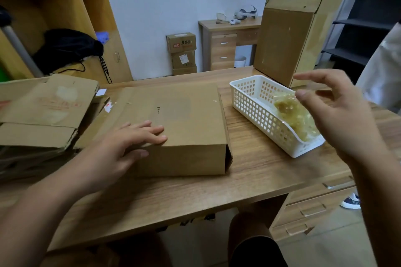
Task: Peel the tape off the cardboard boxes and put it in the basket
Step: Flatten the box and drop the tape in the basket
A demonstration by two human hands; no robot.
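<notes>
Though light and limp, sticks to skin: pinch tape (293,113) at a lifted corner. Left grip (130,144) flat on cardboard box (191,112); right grip (339,119) spread above basket (246,98), holding nothing.

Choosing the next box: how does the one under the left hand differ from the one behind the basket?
The flat box lies on its broad face at mid-desk, with the left hand resting on it. The upright box stands on end at the desk's far side, behind the basket, and nothing touches it. Both are brown cardboard.
</notes>
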